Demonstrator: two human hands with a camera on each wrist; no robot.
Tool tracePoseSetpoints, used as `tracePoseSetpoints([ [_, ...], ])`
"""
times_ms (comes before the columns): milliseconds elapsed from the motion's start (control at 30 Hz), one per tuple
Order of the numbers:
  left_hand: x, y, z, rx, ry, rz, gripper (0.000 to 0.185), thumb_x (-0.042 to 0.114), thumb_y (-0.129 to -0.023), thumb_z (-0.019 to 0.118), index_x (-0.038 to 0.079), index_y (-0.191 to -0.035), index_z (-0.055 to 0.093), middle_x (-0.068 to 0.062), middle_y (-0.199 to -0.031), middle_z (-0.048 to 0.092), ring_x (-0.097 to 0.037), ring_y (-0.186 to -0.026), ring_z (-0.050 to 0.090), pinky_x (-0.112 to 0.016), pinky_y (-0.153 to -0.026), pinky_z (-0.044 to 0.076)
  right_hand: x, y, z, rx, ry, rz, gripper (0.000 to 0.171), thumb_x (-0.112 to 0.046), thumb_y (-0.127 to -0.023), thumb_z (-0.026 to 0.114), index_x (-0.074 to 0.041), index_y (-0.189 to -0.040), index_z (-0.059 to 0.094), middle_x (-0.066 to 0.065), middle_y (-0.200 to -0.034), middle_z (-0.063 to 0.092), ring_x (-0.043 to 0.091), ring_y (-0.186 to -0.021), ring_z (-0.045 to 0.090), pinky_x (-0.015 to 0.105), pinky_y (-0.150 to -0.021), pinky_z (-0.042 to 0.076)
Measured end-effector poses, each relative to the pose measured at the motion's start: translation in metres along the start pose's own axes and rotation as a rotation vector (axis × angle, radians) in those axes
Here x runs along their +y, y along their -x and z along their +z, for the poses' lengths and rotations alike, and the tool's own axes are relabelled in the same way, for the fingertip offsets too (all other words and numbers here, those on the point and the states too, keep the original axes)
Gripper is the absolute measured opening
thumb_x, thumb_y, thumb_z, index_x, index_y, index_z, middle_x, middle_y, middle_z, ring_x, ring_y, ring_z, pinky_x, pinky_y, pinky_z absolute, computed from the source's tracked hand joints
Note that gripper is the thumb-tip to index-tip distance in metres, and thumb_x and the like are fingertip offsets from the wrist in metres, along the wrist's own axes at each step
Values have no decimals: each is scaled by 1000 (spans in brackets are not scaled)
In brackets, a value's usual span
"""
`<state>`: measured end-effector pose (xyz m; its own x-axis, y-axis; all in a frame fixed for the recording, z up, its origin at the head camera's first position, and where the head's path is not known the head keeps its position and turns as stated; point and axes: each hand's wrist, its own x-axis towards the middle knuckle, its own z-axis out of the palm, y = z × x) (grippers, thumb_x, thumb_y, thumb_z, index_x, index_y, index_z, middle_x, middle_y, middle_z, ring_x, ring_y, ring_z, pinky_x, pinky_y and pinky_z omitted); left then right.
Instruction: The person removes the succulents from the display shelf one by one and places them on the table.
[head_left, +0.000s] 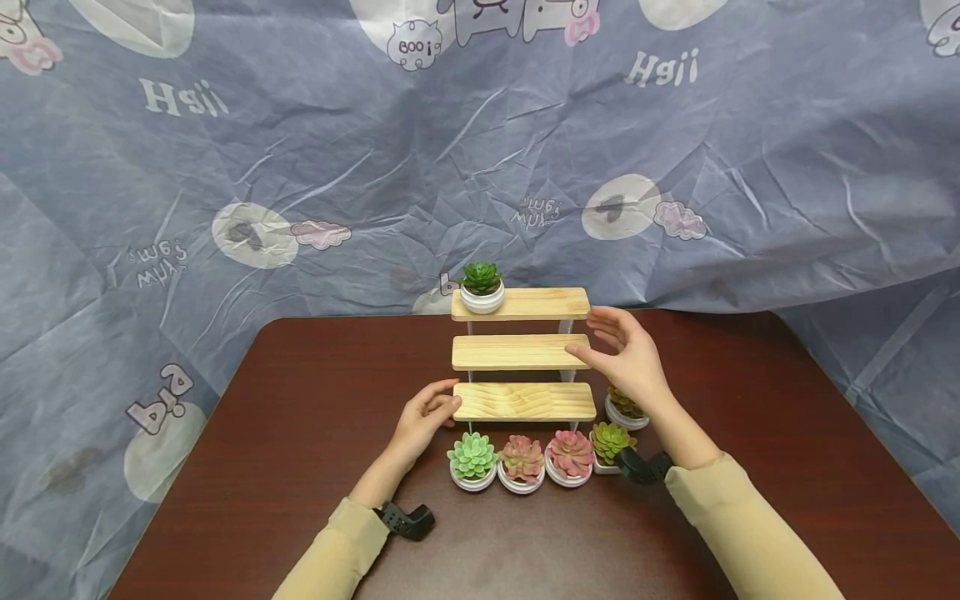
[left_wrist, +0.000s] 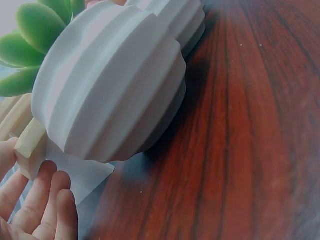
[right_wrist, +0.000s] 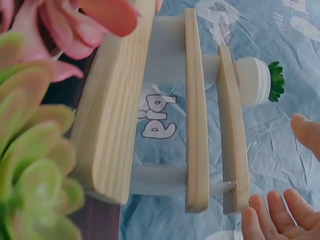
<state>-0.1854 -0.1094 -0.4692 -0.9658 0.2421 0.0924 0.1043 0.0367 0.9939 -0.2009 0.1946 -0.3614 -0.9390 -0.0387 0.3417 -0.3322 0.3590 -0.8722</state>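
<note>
A three-tier display stand with pale wooden shelves [head_left: 525, 402] and translucent side supports stands on the table. My left hand [head_left: 422, 421] pinches the left end of the lowest shelf; the left wrist view shows fingertips against that wooden corner [left_wrist: 31, 150]. Beside the stand's right side, my right hand [head_left: 630, 358] has its fingers near the top shelf [head_left: 540, 304] and its thumb over the middle shelf [head_left: 510, 352]. In the right wrist view these fingers [right_wrist: 280, 215] are loosely spread and hold nothing. A dark green potted succulent [head_left: 482, 290] sits at the top shelf's left end.
Before the stand, a light green succulent [head_left: 472, 460], two pink succulents [head_left: 521, 460] and a yellow-green one [head_left: 611, 442] stand in a row. Another potted succulent [head_left: 627, 408] is partly behind my right forearm. A printed blue cloth [head_left: 375, 167] hangs behind the brown table [head_left: 315, 375].
</note>
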Motion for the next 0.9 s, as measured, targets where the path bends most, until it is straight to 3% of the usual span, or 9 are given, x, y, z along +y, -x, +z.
tracePoseSetpoints([
  [233,1,-1,0,2,-6,0,43,14,-95,58,-1,-133,49,-10,-97,66,-13,-80,61,-44,-78,53,-26,2,9,-4,-12,-22,59,2,-78,74,14,-128,44,29,-127,47,41,-117,48,48,-99,39],
  [900,0,0,-1,-5,-7,2,43,14,-95,58,-2,-134,48,-11,-98,66,-14,-80,61,-47,-79,52,-39,-15,36,-34,8,-49,63,-6,-79,76,9,-130,44,25,-129,47,39,-119,47,43,-100,40],
])
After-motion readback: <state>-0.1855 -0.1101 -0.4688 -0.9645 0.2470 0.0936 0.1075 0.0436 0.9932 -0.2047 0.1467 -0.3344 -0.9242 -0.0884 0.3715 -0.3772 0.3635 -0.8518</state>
